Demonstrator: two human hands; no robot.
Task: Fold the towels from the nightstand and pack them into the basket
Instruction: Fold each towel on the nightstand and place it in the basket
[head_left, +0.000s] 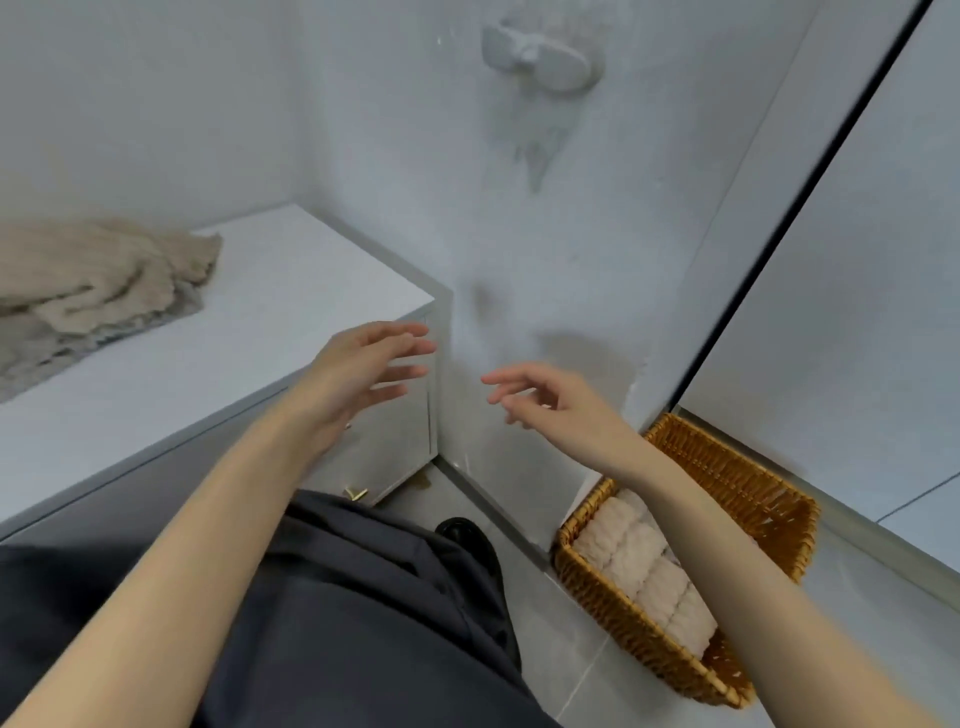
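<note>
Beige and grey towels (88, 291) lie crumpled in a heap at the far left of the white nightstand (291, 317). A brown wicker basket (737, 473) sits on the floor at the lower right, against the wall. Inside it lies a folded cream towel (644, 571). My left hand (363, 369) hovers over the nightstand's right corner with fingers spread, holding nothing. My right hand (545, 400) is raised in front of the wall, above the basket, fingers relaxed and empty. Both hands are blurred.
A white wall fitting (540, 52) hangs high on the grey wall. A dark door-frame line (810, 197) runs diagonally at the right. The nightstand has a drawer with a gold handle (356, 492). My dark trousers and black shoe (467, 540) fill the lower middle.
</note>
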